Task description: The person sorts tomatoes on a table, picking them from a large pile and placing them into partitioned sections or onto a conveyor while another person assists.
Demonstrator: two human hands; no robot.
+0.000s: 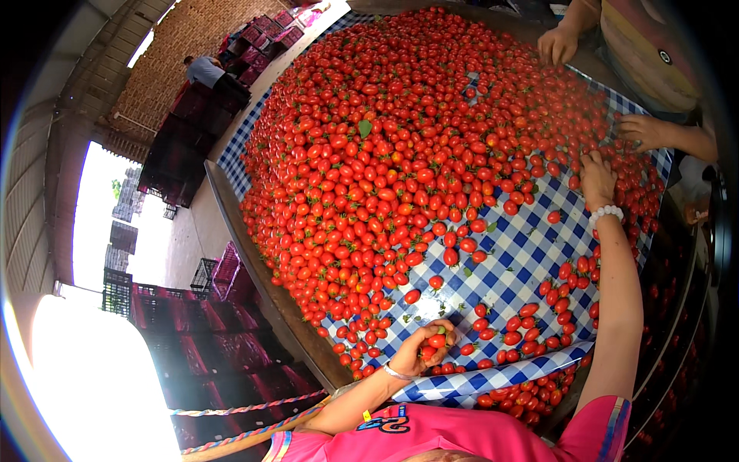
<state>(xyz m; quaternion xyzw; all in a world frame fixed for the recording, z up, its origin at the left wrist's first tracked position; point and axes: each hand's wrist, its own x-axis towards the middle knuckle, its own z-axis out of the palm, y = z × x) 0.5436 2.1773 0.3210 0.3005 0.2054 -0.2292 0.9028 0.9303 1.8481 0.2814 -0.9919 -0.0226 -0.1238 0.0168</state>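
Cherry tomatoes (362, 169) heap across the blue checked cloth (516, 269) on the bench. My left hand (427, 348) cups several near the front edge; my right hand (596, 179), fingers spread, touches tomatoes farther off.

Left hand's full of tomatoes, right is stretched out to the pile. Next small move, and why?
Probably draw the right hand back with a few tomatoes from the pile. It rests fingers-down at the heap's edge on the blue checked cloth, while the left hand already cups several small red tomatoes and looks nearly full.
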